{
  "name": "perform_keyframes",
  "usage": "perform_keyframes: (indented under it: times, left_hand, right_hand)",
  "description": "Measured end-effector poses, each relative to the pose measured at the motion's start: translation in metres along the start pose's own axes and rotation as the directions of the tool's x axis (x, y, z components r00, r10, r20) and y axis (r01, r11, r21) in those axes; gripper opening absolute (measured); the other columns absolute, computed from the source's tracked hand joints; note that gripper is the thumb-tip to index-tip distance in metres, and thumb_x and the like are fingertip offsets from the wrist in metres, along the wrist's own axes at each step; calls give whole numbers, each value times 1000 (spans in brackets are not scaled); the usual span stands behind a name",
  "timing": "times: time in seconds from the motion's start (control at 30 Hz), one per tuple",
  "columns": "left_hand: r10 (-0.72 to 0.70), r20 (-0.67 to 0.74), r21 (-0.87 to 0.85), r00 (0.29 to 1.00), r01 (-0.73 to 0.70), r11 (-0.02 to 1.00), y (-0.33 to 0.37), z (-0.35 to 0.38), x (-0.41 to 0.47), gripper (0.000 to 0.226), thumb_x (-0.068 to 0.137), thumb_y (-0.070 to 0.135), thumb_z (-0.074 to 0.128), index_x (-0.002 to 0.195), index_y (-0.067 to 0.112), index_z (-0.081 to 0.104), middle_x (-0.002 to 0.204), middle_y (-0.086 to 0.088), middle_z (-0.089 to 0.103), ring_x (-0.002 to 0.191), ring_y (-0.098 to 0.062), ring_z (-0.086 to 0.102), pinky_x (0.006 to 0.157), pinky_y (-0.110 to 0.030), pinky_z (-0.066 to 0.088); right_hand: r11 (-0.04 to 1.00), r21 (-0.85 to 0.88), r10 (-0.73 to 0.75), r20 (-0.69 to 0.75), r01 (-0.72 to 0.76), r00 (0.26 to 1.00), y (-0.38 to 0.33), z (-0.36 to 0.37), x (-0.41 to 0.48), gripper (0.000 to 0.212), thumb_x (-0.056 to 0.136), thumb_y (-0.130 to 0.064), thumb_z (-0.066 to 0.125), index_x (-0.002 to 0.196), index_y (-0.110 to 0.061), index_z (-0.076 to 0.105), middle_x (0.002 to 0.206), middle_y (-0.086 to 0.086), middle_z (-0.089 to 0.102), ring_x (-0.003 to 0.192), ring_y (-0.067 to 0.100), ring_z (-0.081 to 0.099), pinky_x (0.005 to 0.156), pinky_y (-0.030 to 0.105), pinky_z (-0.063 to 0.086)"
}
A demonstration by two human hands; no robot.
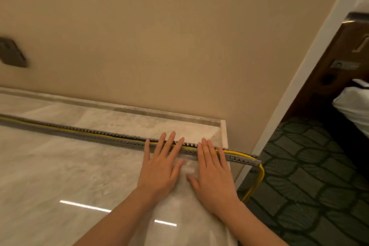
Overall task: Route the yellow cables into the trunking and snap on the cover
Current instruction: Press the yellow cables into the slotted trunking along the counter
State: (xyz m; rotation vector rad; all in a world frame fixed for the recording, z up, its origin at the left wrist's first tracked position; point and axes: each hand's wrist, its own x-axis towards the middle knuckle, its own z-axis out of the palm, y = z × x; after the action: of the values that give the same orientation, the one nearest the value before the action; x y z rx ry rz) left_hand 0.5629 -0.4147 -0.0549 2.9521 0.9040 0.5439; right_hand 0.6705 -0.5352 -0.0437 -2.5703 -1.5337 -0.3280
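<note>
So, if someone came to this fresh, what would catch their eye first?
The left hand and right hand lie flat side by side on the marble surface, fingers reaching over the grey trunking that runs across it. The yellow cables sit in the open channel and spill out of its right end, looping down toward the patterned carpet.
</note>
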Motion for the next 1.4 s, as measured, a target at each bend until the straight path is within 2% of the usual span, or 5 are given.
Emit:
perform_keyframes:
  times: [0.27, 0.67, 1.07, 1.17, 1.4]
  left_hand:
    - [-281, 110, 78, 953, 273, 959, -90, -29, -5, 77, 76, 56, -14, 148, 37, 4, 158, 11, -2, 145, -14, -11, 113, -48, -11]
    - [-288, 113, -118, 951, 301, 946, -118, -18, -18, 65, 83, 56, -5, 146, 45, 10, 156, 17, -1, 141, -5, -17, 114, -48, -12]
    - [-289, 99, 2, 952, 290, 957, -112, -26, -31, 58, 85, 58, -13, 142, 47, -7, 157, 12, -7, 142, -13, -19, 109, -49, -18]
    - [-299, 128, 38, 946, 297, 954, -105, -37, -43, 70, 77, 63, -26, 143, 47, -9, 157, 13, -8, 142, -12, -19, 108, -50, -20]
    - [-406, 156, 68, 901, 400, 914, -104, -87, -81, 76, 74, 64, -16, 146, 45, 0, 157, 15, -8, 143, -10, -18, 112, -52, -16]
  right_hand:
    - [994, 93, -47, -45, 51, 998, -69, 4, 48, 71, 80, -50, 32, 134, -8, 50, 139, 16, 49, 130, 30, 45, 104, 48, 21]
    - [996, 83, 25, -61, -20, 998, -110, 30, 68, 56, 88, -51, 34, 126, -19, 59, 128, 2, 61, 117, 19, 57, 105, 46, 23]
    - [996, 88, 19, -45, -15, 999, -110, 25, 69, 56, 88, -48, 31, 128, -18, 56, 128, 3, 60, 115, 21, 57, 101, 45, 25]
    - [995, 92, -21, -77, 28, 997, -108, 26, 69, 58, 88, -47, 30, 130, -16, 55, 134, 8, 55, 124, 25, 51, 102, 48, 23]
    - [964, 142, -212, -89, 223, 973, -108, 18, 57, 54, 87, -39, 34, 129, -12, 56, 140, 11, 48, 132, 28, 41, 107, 47, 22]
